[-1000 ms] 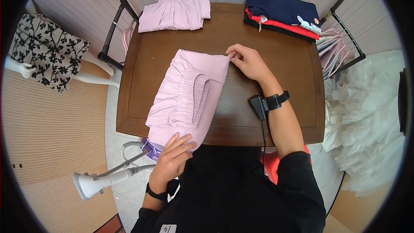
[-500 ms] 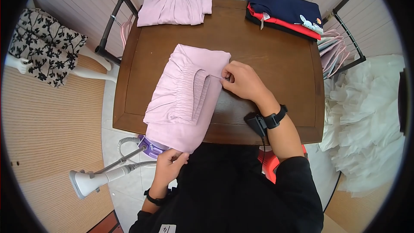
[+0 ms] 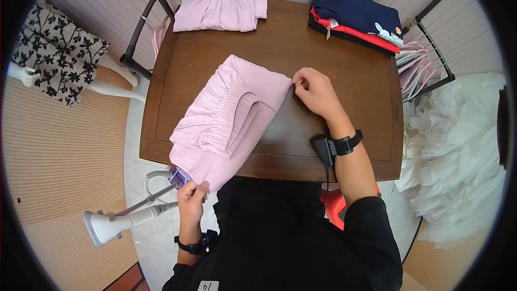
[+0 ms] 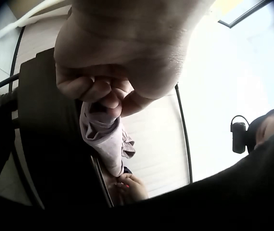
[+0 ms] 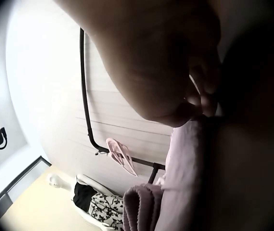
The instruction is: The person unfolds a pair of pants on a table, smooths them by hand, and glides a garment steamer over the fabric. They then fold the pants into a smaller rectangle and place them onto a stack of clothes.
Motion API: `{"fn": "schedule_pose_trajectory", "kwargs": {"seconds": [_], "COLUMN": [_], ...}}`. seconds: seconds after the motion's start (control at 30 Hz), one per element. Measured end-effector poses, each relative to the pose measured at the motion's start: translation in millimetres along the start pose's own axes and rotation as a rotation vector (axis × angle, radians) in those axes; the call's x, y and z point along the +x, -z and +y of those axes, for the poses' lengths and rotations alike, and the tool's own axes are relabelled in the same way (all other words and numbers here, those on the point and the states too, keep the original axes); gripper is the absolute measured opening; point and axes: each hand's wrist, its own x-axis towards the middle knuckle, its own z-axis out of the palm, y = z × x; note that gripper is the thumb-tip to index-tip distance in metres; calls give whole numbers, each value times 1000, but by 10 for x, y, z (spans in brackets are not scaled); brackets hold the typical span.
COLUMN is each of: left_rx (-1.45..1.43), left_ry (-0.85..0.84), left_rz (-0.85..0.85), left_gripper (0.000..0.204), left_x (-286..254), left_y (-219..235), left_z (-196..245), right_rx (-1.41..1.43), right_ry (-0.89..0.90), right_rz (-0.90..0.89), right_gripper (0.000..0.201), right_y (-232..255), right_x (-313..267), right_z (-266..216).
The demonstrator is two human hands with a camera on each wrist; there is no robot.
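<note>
A folded pink garment (image 3: pixel 253 83) with a gathered elastic band lies slantwise on the wooden table, its near end hanging over the front edge. My left hand (image 3: pixel 192 200) pinches its near corner between thumb and fingers. At the far right corner my right hand (image 3: pixel 318 92) pinches the fabric with its fingertips. In the left wrist view, the left hand (image 4: pixel 120 57) has curled fingers on the pink cloth (image 4: pixel 109 147). The right wrist view shows the right hand (image 5: pixel 151 62) at the edge of the cloth (image 5: pixel 178 168), its fingertips partly dark.
Another folded pink garment (image 3: pixel 221 11) lies at the table's back left; a stack of navy, red and black clothes (image 3: pixel 358 13) is at the back right. Racks stand on both sides. A steamer (image 3: pixel 110 226) is at the front left, white tulle (image 3: pixel 452 151) at the right.
The garment has turned, its near end moving left and its far right corner moving slightly right. My left hand has moved left with the near corner, now pinching it; my right hand is back at the far corner.
</note>
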Motion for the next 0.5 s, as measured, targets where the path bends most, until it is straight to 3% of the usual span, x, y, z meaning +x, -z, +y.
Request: {"fn": "schedule_pose_trajectory", "kwargs": {"seconds": [0.07,0.13,0.27,0.37,0.5], "left_rx": [-24,71,-3,0,67], "left_ry": [-25,-168,-195,-196,-263], "left_rz": [17,142,336,219,258], "left_gripper": [27,32,24,21,22], "left_x": [16,4,2,-11,21], "left_y": [27,23,-85,-90,30], "left_z": [-70,-88,-59,-107,-130], "right_rx": [40,126,72,61,-106], "right_ry": [-77,-109,-127,-112,-48], "right_rz": [34,-123,-166,-131,-25], "right_gripper": [10,12,12,11,14], "right_y": [58,105,127,85,4], "right_x": [-6,-39,-81,-108,-90], "right_z": [-25,-101,-127,-124,-141]}}
